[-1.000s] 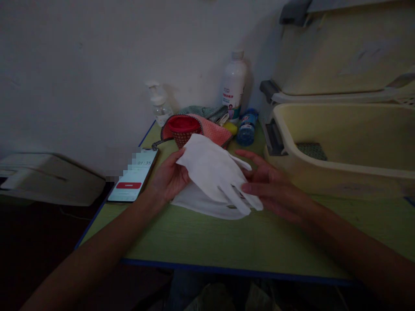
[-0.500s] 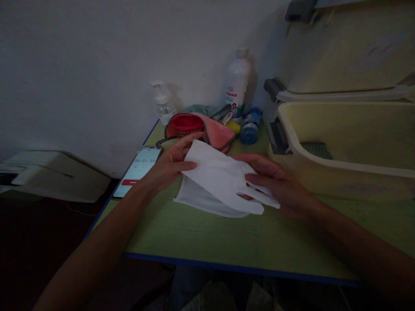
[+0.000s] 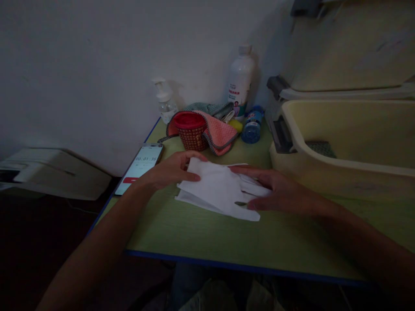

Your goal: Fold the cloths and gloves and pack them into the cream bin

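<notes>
Gloves [image 3: 215,185], white and layered, lie centrally on the green table [image 3: 194,237] in the head view. Left hand [image 3: 173,170] pinches the cuff end at nine o'clock; right hand [image 3: 279,188], thumb and fingers spread, touches the finger end at three. Patterned cup [image 3: 192,136]: eleven o'clock.

2 bare forearms [image 3: 108,226], dk. clothing [image 3: 214,298]

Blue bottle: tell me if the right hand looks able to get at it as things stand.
Probably yes: though the right hand is on the white gloves, bare tabletop shows between it and the blue bottle beyond. The cream box close beside may crowd it slightly.
</notes>
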`<state>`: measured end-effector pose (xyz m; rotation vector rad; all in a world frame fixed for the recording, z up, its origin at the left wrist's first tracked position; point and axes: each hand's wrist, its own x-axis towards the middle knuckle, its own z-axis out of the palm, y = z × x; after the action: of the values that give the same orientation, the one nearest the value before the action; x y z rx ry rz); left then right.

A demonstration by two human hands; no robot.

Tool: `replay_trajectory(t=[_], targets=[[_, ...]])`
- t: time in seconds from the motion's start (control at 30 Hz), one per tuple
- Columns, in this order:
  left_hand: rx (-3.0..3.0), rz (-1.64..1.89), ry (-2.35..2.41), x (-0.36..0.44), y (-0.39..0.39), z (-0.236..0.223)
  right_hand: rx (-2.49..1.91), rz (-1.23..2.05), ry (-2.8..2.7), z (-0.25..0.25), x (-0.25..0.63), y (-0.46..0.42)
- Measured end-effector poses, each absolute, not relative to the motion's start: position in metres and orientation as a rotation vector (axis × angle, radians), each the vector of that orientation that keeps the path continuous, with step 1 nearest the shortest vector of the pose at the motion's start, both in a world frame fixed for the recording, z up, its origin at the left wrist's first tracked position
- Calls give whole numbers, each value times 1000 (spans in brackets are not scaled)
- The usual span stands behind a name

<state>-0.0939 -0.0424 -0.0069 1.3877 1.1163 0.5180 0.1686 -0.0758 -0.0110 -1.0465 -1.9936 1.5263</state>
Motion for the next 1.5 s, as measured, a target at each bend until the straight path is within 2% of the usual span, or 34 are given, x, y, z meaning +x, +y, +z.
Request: replay_trajectory(t=[0.2,0.53,0.9,1.07,1.33,1.5], targets=[[1713,300,1182,-96,-40,-10,-1014,1387,-2131,-20,165,-76],[1965,366,1256,-101,-33,-14,-1178,1046,-2243,-23,165,-71],[2074,244,1424,-98,-35,-13,-1025,816,-2444,-36,169,-69],[2076,206,1490,-99,-35,-14,-984,789,-2482,-36,171,-71],[2098,346,1503,-99,-37,-20,-1005,814,-2486,-32,171,-71],[2261,270,1591,-94,-44,-20,-1042,842,-2455,-22,168,-73]])
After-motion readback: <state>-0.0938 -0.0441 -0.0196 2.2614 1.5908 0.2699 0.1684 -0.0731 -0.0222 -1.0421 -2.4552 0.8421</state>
